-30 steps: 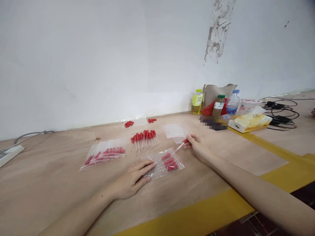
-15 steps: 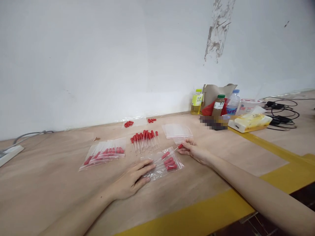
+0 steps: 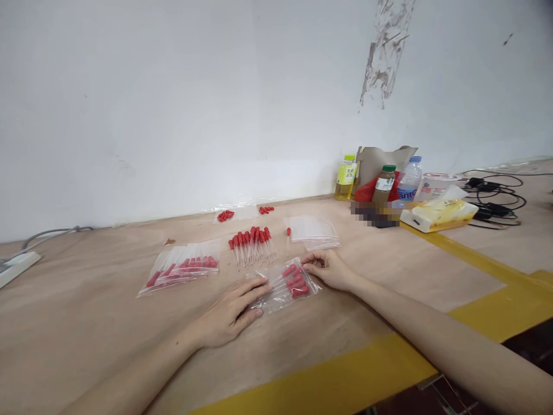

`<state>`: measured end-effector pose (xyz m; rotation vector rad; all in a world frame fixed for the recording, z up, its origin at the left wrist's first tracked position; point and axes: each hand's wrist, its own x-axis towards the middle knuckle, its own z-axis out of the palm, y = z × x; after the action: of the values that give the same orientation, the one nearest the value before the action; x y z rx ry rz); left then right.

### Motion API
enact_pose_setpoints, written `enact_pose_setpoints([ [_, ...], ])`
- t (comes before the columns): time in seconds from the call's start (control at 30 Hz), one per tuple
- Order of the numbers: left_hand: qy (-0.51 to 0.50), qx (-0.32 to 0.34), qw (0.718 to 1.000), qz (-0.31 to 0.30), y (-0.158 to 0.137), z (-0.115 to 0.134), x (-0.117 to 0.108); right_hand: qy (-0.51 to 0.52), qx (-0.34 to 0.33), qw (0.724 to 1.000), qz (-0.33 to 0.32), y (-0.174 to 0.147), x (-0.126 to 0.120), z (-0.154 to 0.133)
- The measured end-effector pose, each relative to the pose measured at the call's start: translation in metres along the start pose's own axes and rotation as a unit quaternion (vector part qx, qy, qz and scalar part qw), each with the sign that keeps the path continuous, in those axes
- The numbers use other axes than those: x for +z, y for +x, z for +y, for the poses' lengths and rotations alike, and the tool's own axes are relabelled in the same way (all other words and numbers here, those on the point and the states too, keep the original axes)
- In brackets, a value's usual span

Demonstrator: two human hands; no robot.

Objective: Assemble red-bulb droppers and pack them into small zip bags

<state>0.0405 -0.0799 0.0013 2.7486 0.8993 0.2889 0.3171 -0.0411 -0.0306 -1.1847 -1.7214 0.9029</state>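
Observation:
A clear zip bag (image 3: 279, 297) lies flat on the table with several red-bulbed droppers (image 3: 297, 281) inside, bulbs toward its right end. My left hand (image 3: 231, 308) rests on the bag's left end, fingers stretched out. At the right end, my right hand (image 3: 326, 270) has thumb and fingers closed at the bag's edge; its fingertips partly hide what is between them. Behind the bag is a pile of loose droppers (image 3: 250, 242), with a single dropper (image 3: 288, 233) lying to its right. Flat zip bags (image 3: 314, 230) are stacked beyond my right hand.
Filled zip bags (image 3: 184, 266) overlap at left. Loose red bulbs (image 3: 225, 215) lie by the wall. Drink bottles (image 3: 345, 178), a tissue pack (image 3: 438, 218) and black cables (image 3: 492, 202) stand or lie at right. A power strip (image 3: 17, 268) is at far left.
The dropper in my right hand no longer shows outside the bag, and that hand has shifted slightly left. One loose dropper has moved right, away from the pile. My left hand stays put.

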Motion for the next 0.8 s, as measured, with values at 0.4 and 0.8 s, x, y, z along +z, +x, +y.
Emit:
enact_pose_setpoints([
  [0.4,-0.023,0.037,0.999,0.002,0.002,0.0,0.0,0.061,0.14,0.988,-0.027,-0.002,-0.002,-0.015],
  [0.8,-0.125,-0.039,0.988,0.083,0.0,-0.003,0.004,0.306,0.174,0.93,-0.105,-0.012,-0.017,-0.026],
])
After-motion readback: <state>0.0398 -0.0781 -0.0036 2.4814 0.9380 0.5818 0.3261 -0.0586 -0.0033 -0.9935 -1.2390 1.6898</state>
